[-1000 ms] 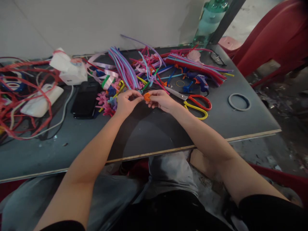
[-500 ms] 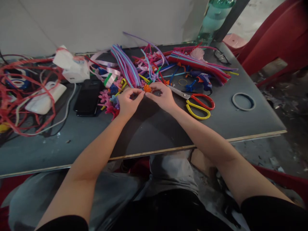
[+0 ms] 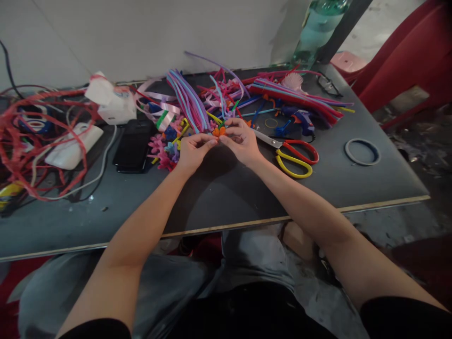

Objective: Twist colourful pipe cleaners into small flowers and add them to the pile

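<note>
Left hand (image 3: 192,150) and right hand (image 3: 246,145) pinch a lobed, fuzzy orange pipe-cleaner piece (image 3: 219,132).

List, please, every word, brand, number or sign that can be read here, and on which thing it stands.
No text can be read with certainty.
Blue object at left: white ring-like marks, too blurred to tell if letters.
Green bottle: no legible lettering.
Yellow item at left edge: too blurred.

The left hand (image 3: 194,151) and right hand (image 3: 244,142) pinch an orange bit (image 3: 219,132). Scissors (image 3: 274,142) lie right, a black phone (image 3: 132,145) left.
</note>
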`<state>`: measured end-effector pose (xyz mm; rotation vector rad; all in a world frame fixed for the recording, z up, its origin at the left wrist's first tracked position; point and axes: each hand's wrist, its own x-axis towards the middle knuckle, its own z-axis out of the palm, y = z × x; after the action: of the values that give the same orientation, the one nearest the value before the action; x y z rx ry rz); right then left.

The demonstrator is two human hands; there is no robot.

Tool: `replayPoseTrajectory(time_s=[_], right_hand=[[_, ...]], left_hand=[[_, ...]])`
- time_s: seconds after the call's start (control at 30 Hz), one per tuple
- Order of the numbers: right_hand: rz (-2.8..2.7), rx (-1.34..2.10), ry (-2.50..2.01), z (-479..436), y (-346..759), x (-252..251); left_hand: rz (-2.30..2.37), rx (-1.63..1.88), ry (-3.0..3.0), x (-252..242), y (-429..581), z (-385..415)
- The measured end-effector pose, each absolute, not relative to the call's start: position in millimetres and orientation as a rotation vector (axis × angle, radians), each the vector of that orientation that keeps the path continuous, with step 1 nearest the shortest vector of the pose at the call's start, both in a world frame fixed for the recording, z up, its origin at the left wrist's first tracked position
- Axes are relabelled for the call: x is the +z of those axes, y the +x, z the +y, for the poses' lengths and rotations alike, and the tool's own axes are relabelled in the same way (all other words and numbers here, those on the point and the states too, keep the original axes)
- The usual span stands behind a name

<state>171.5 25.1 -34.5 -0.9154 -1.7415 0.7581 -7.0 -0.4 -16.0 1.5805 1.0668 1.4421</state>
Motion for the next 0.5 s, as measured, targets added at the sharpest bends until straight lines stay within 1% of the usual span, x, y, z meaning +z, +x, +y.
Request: replayPoseTrajectory(time_s=[0.1,0.33,0.5], right_hand=[[-1.755,0.698,-0.936,25,172,-35],[-1.849,0.35,-0.868,22,176,-26],[-1.96,0.287,-0.796,21,176,-25]], left_hand=[[1.063,1.428,1.57,-16,-7,-1],[1.315,1.443,1.682,-31,-10,6],[1.317,1.514,1.91,-33,-17,8]])
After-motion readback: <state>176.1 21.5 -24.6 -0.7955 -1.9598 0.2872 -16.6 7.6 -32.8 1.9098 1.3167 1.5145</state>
